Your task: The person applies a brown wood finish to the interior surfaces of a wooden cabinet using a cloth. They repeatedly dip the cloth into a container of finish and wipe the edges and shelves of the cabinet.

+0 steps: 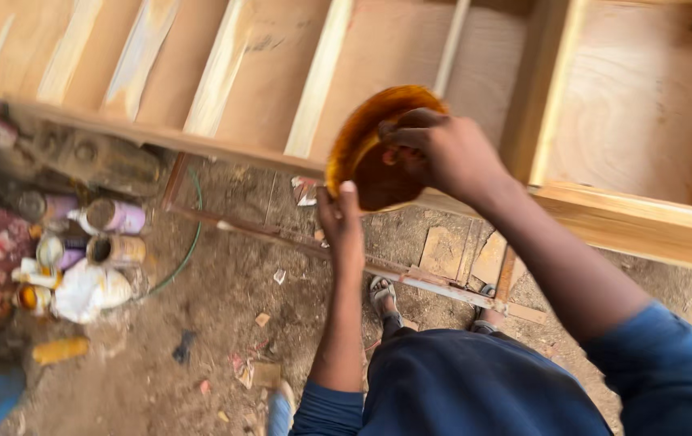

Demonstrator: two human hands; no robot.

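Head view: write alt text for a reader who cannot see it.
Both hands, left and right, hold a tilted amber bowl stained brown inside, over the edge of an unfinished wooden frame. Below lies a dirt floor with wood scraps; tins cluster at the left.

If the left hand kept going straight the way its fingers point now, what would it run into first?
The left hand points up and away, fingertips already on the lower rim of the amber bowl that the right hand grips. The bowl comes first; beyond it probably the wooden frame, though depth is unclear.
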